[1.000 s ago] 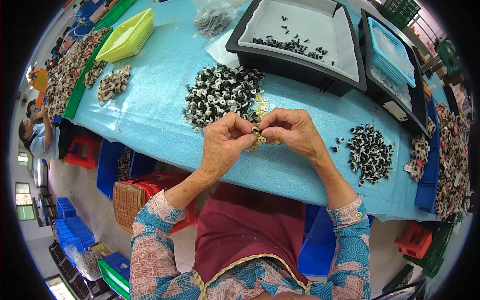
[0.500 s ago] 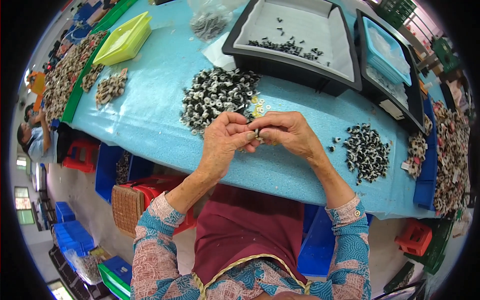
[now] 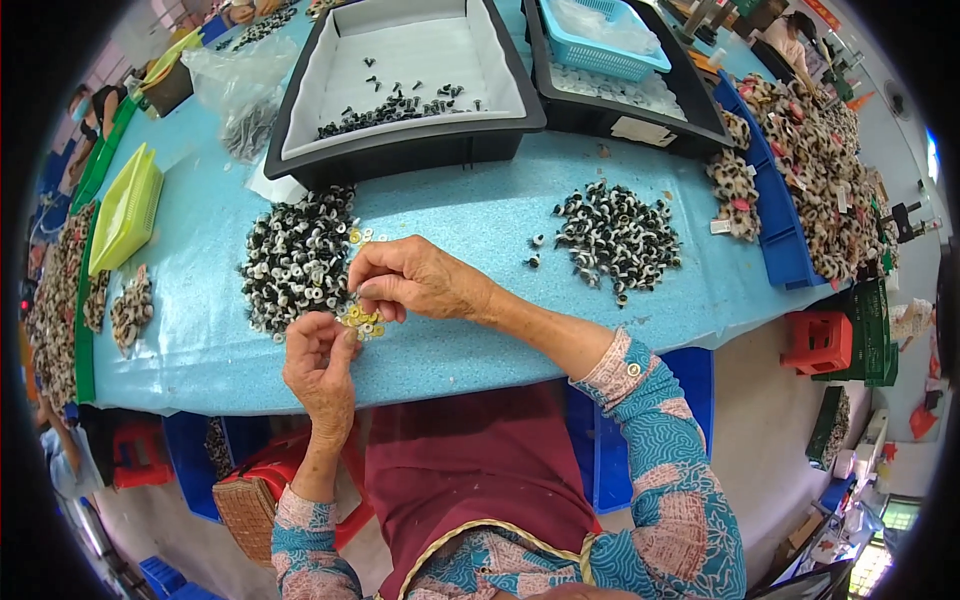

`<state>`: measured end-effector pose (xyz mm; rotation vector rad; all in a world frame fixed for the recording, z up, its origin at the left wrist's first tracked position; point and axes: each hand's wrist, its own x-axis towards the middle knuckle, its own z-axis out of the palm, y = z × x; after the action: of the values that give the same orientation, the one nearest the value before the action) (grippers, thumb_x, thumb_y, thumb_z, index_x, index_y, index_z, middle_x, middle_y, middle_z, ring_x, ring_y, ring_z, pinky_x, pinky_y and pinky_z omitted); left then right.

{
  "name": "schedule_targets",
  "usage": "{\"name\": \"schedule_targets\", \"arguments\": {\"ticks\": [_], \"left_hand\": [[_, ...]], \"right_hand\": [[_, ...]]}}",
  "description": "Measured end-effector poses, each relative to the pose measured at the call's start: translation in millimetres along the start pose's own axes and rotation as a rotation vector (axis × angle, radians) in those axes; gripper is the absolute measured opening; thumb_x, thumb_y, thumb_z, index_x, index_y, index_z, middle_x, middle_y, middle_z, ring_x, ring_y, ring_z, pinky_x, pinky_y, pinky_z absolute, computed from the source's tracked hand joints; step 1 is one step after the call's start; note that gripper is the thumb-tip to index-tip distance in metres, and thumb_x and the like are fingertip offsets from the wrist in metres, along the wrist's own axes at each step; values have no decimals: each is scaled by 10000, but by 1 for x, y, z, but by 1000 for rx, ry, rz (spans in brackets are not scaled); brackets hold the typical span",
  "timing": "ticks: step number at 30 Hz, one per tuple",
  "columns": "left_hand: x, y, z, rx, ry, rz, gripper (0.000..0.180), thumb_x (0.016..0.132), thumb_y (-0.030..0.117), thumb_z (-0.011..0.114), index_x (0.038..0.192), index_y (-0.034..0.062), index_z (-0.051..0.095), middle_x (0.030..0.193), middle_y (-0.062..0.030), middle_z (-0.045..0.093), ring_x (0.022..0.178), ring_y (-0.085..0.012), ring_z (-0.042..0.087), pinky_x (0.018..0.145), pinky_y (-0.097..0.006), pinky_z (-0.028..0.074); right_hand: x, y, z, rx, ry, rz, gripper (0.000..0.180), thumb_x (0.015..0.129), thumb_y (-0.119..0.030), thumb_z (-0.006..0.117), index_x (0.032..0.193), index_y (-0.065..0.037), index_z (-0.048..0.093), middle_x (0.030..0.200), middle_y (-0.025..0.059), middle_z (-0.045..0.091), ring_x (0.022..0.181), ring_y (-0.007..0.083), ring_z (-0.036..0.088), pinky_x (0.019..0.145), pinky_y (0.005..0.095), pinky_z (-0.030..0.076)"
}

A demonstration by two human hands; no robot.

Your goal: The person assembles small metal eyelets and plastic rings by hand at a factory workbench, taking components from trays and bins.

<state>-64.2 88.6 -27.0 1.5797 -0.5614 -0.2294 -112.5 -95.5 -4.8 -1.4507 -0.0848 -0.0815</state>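
Observation:
At the right edge of a pile of small black and white ring-shaped pieces (image 3: 300, 255), my right hand (image 3: 425, 280) is closed, its thumb and fingers pinched together. Just in front of that pile, my left hand (image 3: 322, 365) is also closed, thumb against curled fingers. The hands are apart, and what either pinches, if anything, is too small or hidden to name. Between them lie several flat yellow rings (image 3: 362, 320). To the right is a second pile of black and white pieces (image 3: 620, 240), with two loose ones beside it.
Behind the piles stands a black tray (image 3: 400, 150), lined in white, with scattered black stemmed pieces. A light blue basket (image 3: 605, 55) rests in another black tray. A yellow-green basket (image 3: 127, 215) is at left. Spotted plush pieces fill a blue bin (image 3: 785, 235) at right.
My hands were together, pinching a small piece; now they are apart, the right at the ring pile and the left lower. The whole view has swung to the right.

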Motion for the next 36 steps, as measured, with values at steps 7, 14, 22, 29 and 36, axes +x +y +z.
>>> {"name": "schedule_targets", "arguments": {"ticks": [7,14,22,29,36], "left_hand": [[0,-3,1,186,-1,48,179,800,-23,630,947,17,537,762,-31,583,682,-85,554,626,-209,462],[4,-10,-1,111,-2,94,174,780,-56,619,922,10,542,740,-24,578,649,-76,550,591,-205,452],[2,-10,2,95,42,108,161,773,-10,656,898,27,560,698,-20,602,625,-59,561,563,-205,450],[1,-10,-1,76,43,105,178,772,-3,663,909,30,553,687,-10,606,628,-60,575,570,-212,466],[-1,-9,0,-1,40,63,192,763,-5,673,910,16,553,713,-32,615,654,-73,595,579,-217,477]], "right_hand": [[-2,-1,8,-340,164,-220,29,772,-4,556,782,11,578,611,79,585,557,126,560,526,286,456],[-81,-22,-28,-944,97,-200,94,735,-90,621,816,-44,619,685,130,618,617,300,607,575,375,473],[-120,-76,-58,-1327,413,79,125,732,-67,640,851,-28,633,771,122,636,651,262,613,605,336,472],[6,-15,-52,-1044,222,-311,88,756,-37,602,829,3,628,745,135,643,679,251,638,627,319,493],[74,29,-54,-1074,491,-193,239,737,-16,534,936,-62,657,823,189,639,802,350,623,718,443,488]]}}
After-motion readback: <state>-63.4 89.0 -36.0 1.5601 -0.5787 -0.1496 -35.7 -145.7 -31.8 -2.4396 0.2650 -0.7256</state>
